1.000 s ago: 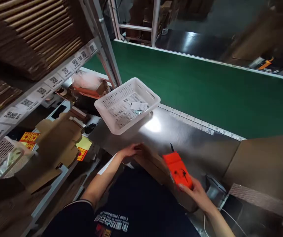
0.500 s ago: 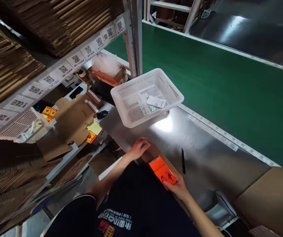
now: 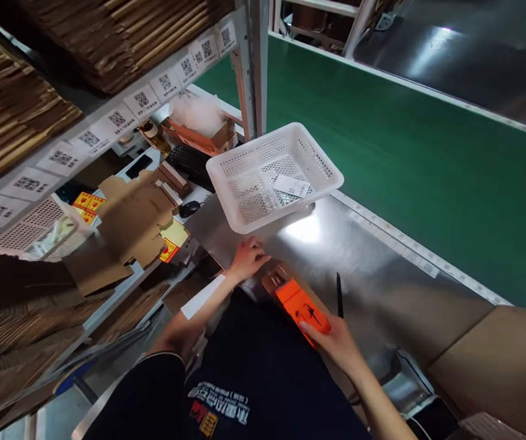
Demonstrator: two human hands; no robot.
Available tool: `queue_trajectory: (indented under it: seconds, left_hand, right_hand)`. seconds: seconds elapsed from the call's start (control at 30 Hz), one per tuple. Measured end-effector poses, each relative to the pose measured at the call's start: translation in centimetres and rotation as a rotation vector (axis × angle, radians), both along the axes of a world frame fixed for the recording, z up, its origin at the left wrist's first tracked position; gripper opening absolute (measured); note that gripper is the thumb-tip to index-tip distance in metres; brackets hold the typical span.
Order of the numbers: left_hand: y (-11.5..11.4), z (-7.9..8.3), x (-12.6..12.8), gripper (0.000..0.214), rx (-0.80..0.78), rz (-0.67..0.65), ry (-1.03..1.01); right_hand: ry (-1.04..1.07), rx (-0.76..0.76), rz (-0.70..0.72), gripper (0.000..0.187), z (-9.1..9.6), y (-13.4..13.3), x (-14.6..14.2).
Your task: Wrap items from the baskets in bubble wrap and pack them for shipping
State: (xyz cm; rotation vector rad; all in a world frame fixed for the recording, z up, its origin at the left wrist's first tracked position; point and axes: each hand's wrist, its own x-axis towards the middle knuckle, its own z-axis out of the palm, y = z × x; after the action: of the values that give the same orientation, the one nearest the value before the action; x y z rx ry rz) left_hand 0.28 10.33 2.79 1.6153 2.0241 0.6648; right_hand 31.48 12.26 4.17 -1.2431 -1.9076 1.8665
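Note:
My right hand [image 3: 331, 342] grips an orange packet [image 3: 302, 308] with black characters, thumb on top. The packet lies over a narrow brown cardboard box [image 3: 281, 272], whose far end looks open. Just left of that end is my left hand [image 3: 248, 260], holding nothing, with its fingers bent and apart. A white strip [image 3: 202, 297] lies along my left forearm. Beyond the hands, a white perforated basket [image 3: 230, 205] with a printed label [image 3: 292, 186] inside rests at the far side of the steel table [image 3: 263, 244].
A black strip-like object [image 3: 339, 296] lies right of the box. A green conveyor belt [image 3: 391, 153] runs behind the table. On the left are a flattened carton [image 3: 129, 211], a mouse [image 3: 189, 209] and a shelf with cardboard stacks [image 3: 10, 122]. A large carton [image 3: 496, 360] stands at right.
My left hand has drawn back up and left from the box's far end, its fingers spreading. The orange packet stays in my right hand, and more of the box's open end shows.

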Motion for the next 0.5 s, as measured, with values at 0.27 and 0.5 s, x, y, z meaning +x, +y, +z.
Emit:
queue_trajectory:
  seconds: [0.27, 0.5]
  left_hand:
    - [0.7, -3.2, -2.7, 0.029, -0.043, 0.094, -0.061]
    - [0.8, -7.9, -1.6, 0.027, -0.142, 0.024, -0.208]
  right_hand:
    - [-0.148, -0.033, 0.006, 0.050, 0.0, 0.9, -1.6]
    - [-0.184, 0.029, 0.049, 0.055, 0.4, 1.6, -3.7]
